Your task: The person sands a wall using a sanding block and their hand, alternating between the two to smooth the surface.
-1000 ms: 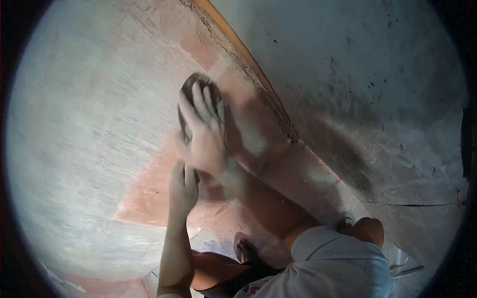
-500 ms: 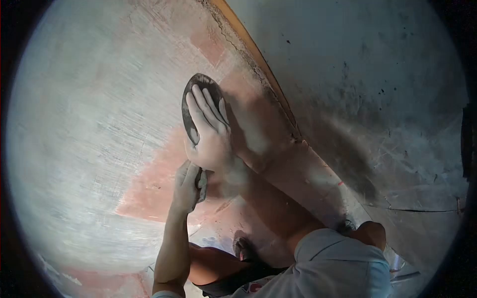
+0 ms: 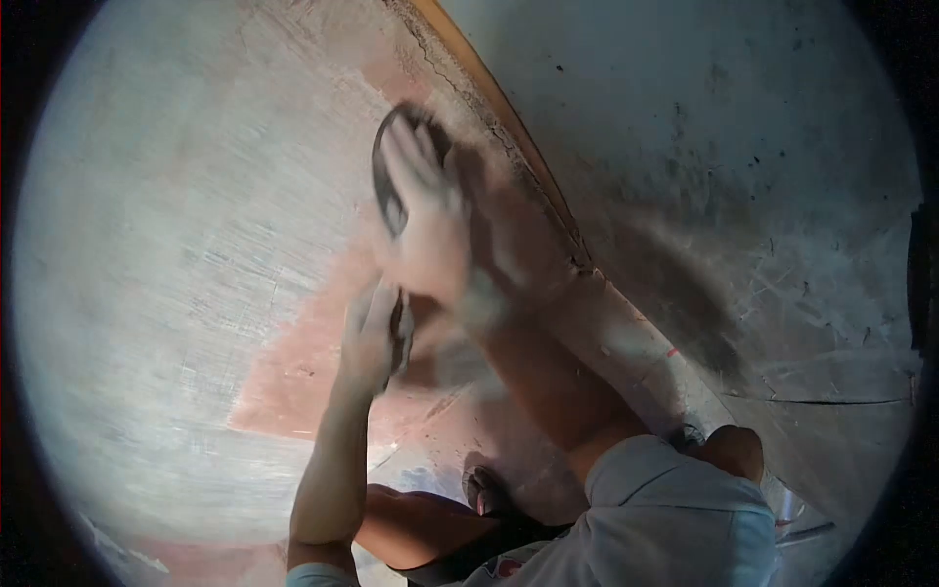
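My right hand (image 3: 425,225) lies flat on a dark oval sanding pad (image 3: 389,176) and presses it against the dusty wall (image 3: 176,245), beside the orange-edged corner (image 3: 509,137). My left hand (image 3: 372,338) grips the lower end of the same pad, just below the right hand. Both hands are covered in pale dust and blurred by motion. Under them shows a pinkish-red patch (image 3: 293,367) where the grey coat is rubbed off.
A second grey wall (image 3: 734,176) with scratches and dark specks runs to the right of the corner. My knee (image 3: 734,450) and foot (image 3: 484,489) show at the bottom, with my light sleeve (image 3: 675,528).
Both hands and the pad have slid upward along the wall toward the corner, after sitting lower half a second ago.
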Demonstrator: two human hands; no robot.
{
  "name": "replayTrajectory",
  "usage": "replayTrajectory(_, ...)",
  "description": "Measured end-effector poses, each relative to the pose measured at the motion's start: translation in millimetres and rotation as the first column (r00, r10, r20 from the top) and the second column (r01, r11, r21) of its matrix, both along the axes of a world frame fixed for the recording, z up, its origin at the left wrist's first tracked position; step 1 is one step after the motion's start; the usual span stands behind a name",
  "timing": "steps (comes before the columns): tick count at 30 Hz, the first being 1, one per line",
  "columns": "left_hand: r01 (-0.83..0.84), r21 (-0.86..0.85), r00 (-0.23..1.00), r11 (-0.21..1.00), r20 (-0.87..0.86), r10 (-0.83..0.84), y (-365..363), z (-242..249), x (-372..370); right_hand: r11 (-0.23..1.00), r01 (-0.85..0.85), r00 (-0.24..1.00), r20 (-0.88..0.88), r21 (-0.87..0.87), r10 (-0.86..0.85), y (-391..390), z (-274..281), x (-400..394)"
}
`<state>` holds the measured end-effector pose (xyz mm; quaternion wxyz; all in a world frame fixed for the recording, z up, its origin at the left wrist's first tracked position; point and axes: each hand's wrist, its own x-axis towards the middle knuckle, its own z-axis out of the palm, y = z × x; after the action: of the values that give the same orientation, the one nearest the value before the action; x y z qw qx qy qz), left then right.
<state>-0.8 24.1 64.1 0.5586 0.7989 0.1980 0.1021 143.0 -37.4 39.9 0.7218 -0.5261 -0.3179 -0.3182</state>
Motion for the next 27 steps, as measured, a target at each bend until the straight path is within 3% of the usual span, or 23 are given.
replayTrajectory(1, -0.049, -0.024, 0.999, 0.998, 0.007, 0.05, -7, 7, 16, 1.0, -0.003, 1.0, -0.025, 0.024, 0.003, -6, 10, 16)
replayTrajectory(2, 0.015, -0.072, 0.999, 0.997, -0.047, -0.018, -15, 23, 21, 0.999, -0.028, 0.999, -0.027, 0.021, 0.028, -9, 10, 16)
replayTrajectory(5, 0.001, -0.037, 1.0, 0.999, 0.02, 0.0, -8, -8, -3, 0.996, 0.068, 0.998, 0.017, -0.058, -0.067, -5, -1, -1)
replayTrajectory(6, 0.029, 0.269, 0.994, 0.963, 0.096, -0.057, 11, -37, -21, 0.999, 0.046, 0.999, 0.014, -0.029, -0.046, -7, -4, -15)
replayTrajectory(7, 0.034, 0.559, 0.978, 0.828, 0.153, -0.143, 4, -35, -21, 0.999, 0.017, 1.0, 0.008, -0.039, -0.017, -5, -10, -26)
replayTrajectory(8, -0.058, 0.044, 0.998, 0.997, -0.016, 0.058, -5, -25, -34, 0.999, -0.013, 1.0, -0.005, -0.048, 0.013, -1, -15, -33)
replayTrajectory(9, -0.054, 0.046, 0.998, 0.997, -0.014, 0.055, 0, -28, -30, 0.999, -0.012, 1.0, -0.003, -0.049, 0.012, -2, -13, -34)
replayTrajectory(11, 0.003, 0.538, 0.999, 0.843, 0.04, -0.03, 14, -37, -22, 0.998, -0.03, 0.998, 0.053, -0.05, 0.033, -6, -12, -16)
replayTrajectory(12, 0.005, 0.152, 0.999, 0.988, 0.035, -0.011, 4, -22, -7, 1.0, -0.006, 0.999, 0.034, 0.031, 0.005, -2, -4, 0)
replayTrajectory(14, -0.05, -0.055, 0.997, 0.997, -0.055, 0.047, -19, 10, 11, 0.999, -0.043, 0.999, 0.006, -0.003, 0.043, -13, 6, 12)
replayTrajectory(18, -0.067, 0.059, 0.998, 0.996, 0.002, 0.067, -21, -3, -17, 0.999, -0.016, 1.0, -0.012, 0.042, 0.016, -8, -4, -18)
replayTrajectory(19, -0.007, 0.276, 1.0, 0.961, 0.009, 0.005, -11, -11, -25, 0.999, -0.026, 1.0, -0.008, 0.03, 0.026, -6, -11, -28)
replayTrajectory(20, 0.001, 0.285, 1.0, 0.959, 0.013, -0.004, -3, -16, -27, 0.999, -0.033, 0.999, -0.009, 0.021, 0.033, -3, -16, -32)
replayTrajectory(22, -0.093, 0.02, 0.992, 0.995, -0.079, 0.094, -13, -7, -27, 0.993, -0.114, 0.993, 0.007, -0.026, 0.114, -8, -15, -28)
replayTrajectory(24, -0.089, 0.003, 0.993, 0.996, -0.082, 0.089, -11, -2, -17, 0.997, -0.07, 0.997, 0.021, 0.021, 0.069, -1, -11, -13)
replayTrajectory(26, 0.024, 0.228, 0.997, 0.973, 0.072, -0.042, -3, -6, 1, 0.997, -0.04, 0.999, 0.026, 0.067, 0.039, -1, -2, 1)
replayTrajectory(27, 0.0, 0.094, 1.0, 0.996, 0.0, 0.0, -14, 9, 3, 0.998, -0.036, 0.999, 0.013, 0.046, 0.036, -2, -1, 3)
